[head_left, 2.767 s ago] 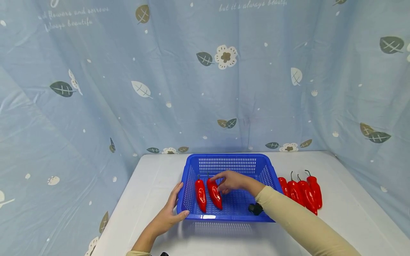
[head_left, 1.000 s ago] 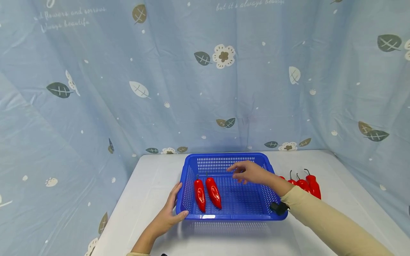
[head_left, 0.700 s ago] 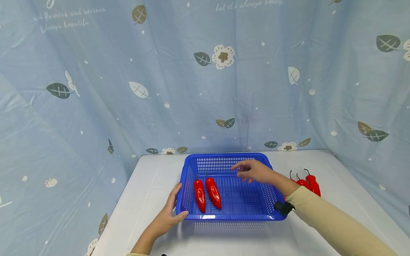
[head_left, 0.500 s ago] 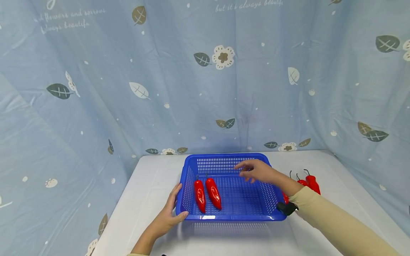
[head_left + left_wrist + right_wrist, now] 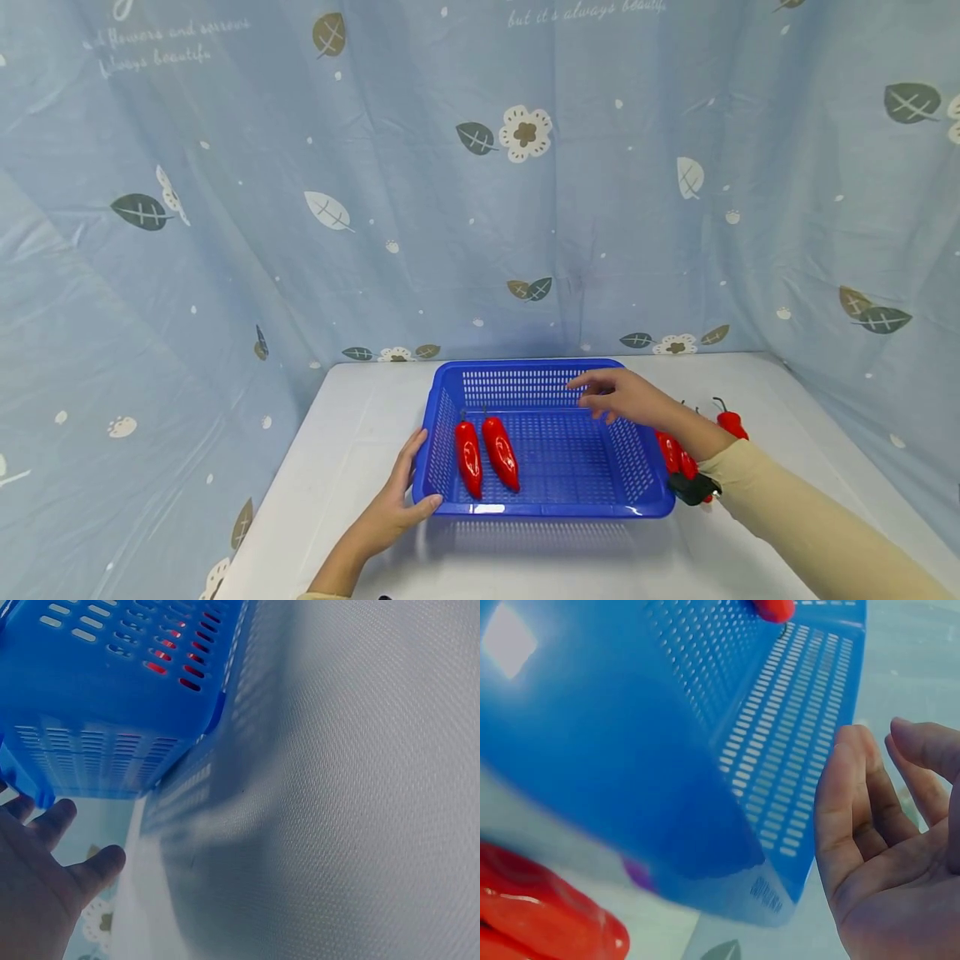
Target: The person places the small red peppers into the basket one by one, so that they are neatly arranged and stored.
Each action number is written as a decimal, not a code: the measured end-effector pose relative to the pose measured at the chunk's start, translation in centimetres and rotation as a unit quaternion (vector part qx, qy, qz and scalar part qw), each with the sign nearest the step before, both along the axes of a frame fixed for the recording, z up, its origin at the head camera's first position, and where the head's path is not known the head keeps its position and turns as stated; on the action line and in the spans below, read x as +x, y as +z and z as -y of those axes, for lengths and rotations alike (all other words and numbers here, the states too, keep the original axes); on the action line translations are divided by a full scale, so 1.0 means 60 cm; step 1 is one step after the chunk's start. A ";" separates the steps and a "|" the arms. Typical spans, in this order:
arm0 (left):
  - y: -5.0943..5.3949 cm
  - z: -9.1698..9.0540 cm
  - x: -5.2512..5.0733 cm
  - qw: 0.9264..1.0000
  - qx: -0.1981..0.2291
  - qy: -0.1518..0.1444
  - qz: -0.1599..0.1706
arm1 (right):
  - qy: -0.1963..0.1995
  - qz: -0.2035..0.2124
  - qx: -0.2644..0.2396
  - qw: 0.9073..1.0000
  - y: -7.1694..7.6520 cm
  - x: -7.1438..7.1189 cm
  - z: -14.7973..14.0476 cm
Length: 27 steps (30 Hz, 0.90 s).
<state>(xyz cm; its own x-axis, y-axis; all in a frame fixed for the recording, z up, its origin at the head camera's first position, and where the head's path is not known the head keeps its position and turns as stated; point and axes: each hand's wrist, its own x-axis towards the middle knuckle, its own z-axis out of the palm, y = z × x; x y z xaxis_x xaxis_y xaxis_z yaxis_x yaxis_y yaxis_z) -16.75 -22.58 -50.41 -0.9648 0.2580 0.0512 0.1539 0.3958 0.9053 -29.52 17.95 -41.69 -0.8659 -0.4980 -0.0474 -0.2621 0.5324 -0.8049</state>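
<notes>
Right fingers [image 5: 600, 377] bent, seemingly above blue basket [image 5: 562, 458], left fingers [image 5: 409, 452] touching rim [image 5: 422, 479]

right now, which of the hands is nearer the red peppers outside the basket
Right. The right hand is by the back right corner of the basket, close to those red peppers; the left hand touches the left side, with the basket between.

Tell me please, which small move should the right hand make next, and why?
Perhaps reach right, toward the glossy red peppers beside the blue perforated plastic basket: the right hand holds nothing, and two long red peppers lie inside, with bare floor beside them.
</notes>
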 end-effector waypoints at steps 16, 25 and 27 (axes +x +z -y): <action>0.002 -0.001 -0.001 1.000 0.004 -0.004 0.002 | -0.050 -0.007 -0.032 0.998 0.005 0.011 -0.065; -0.002 0.001 -0.001 1.000 0.003 -0.003 0.007 | -0.069 -0.025 -0.041 0.996 -0.001 0.018 -0.093; -0.003 0.002 -0.001 1.000 0.001 -0.003 0.005 | -0.075 -0.027 -0.040 0.996 -0.002 0.020 -0.099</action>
<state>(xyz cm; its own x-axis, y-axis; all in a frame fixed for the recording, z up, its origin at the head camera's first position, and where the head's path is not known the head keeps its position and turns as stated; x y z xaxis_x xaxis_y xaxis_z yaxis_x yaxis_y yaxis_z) -16.83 -22.67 -50.57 -0.9635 0.2642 0.0426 0.1481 0.3936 0.9073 -28.29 23.91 -41.84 -0.9307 -0.3640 0.0364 -0.2296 0.5037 -0.8328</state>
